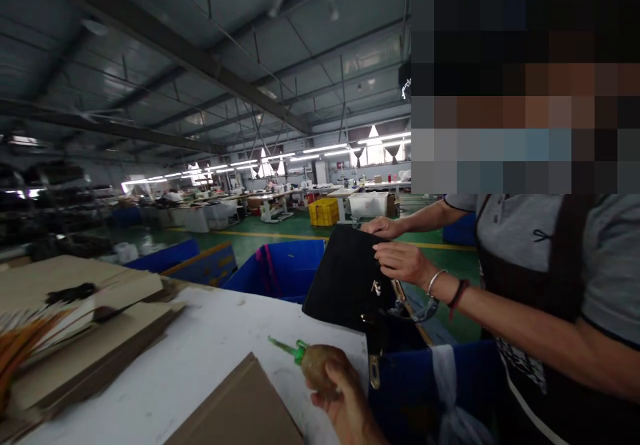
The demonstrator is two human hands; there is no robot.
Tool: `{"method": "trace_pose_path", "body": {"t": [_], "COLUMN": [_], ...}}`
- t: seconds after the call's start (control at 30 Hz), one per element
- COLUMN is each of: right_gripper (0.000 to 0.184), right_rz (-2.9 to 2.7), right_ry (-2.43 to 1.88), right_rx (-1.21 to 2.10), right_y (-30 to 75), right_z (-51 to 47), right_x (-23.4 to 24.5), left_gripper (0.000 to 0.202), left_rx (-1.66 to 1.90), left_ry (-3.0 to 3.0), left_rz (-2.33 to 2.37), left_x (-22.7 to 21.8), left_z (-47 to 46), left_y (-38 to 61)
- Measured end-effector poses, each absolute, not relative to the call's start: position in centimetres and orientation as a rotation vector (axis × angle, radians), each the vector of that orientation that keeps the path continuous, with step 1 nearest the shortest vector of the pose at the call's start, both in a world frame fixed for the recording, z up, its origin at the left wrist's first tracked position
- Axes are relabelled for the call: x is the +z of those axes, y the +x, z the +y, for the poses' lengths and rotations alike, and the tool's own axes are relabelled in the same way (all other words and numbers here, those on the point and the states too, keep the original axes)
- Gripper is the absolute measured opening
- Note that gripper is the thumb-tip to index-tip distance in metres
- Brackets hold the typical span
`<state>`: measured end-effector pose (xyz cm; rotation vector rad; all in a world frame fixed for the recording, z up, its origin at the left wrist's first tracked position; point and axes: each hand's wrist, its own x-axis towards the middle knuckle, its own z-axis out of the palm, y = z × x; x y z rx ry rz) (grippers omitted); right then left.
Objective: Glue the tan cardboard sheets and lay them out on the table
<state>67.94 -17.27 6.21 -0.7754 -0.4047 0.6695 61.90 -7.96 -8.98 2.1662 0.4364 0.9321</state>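
Observation:
Low in the head view, my right hand [340, 392] is closed around a small brownish squeeze bottle [320, 360] with a green nozzle. The nozzle [285, 346] points left over a white tabletop [210, 338], and the bottle is held above the surface. My left hand is out of view. A brown board [245, 405] lies on the table beside my right hand. Across the table's right corner, a co-worker's two hands [407, 262] hold a black bag or leather panel [340, 275] with gold-coloured metal fittings.
Blue bins [285, 265] stand beyond and right of the table; white plastic is tied on the near one [445, 378]. Stacked cardboard [95, 358] fills the table's left side. The co-worker [530, 258] stands close on the right. A yellow crate [323, 212] and workbenches are farther back.

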Motion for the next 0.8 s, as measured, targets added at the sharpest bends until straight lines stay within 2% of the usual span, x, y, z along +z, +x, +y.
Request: {"method": "trace_pose_path", "body": {"t": [0.1, 0.17, 0.33, 0.47, 0.63, 0.8], "right_gripper": [0.018, 0.019, 0.014, 0.017, 0.021, 0.025], "right_rz": [-0.418, -0.442, -0.490, -0.496, -0.508, -0.544], "right_ry": [-0.807, -0.806, -0.788, -0.762, -0.730, -0.665], "right_rx": [0.675, 0.663, 0.673, 0.709, 0.827, 1.066], "right_y": [74.3, 76.4, 76.1, 76.2, 76.7, 75.8], "right_z": [-19.7, -20.3, -19.3, -18.6, -18.2, -18.2], "right_x": [9.5, 9.9, 7.3, 5.4, 4.5, 5.4], "left_gripper": [0.059, 0.061, 0.067, 0.055, 0.038, 0.052], "left_rx": [0.900, 0.789, 0.704, 0.830, 0.985, 1.005], "left_ry": [2.078, 2.136, 2.112, 1.954, 1.357, 1.188], "left_rz": [0.354, 0.371, 0.324, 0.422, 0.479, 0.524], "left_x": [-8.9, -8.7, -9.0, -9.7, -9.3, -8.8], "left_z": [-7.6, -7.3, -7.0, -7.8, -7.7, -7.5], "left_y": [61.5, 61.2, 60.9, 61.6, 62.0, 61.9]}}
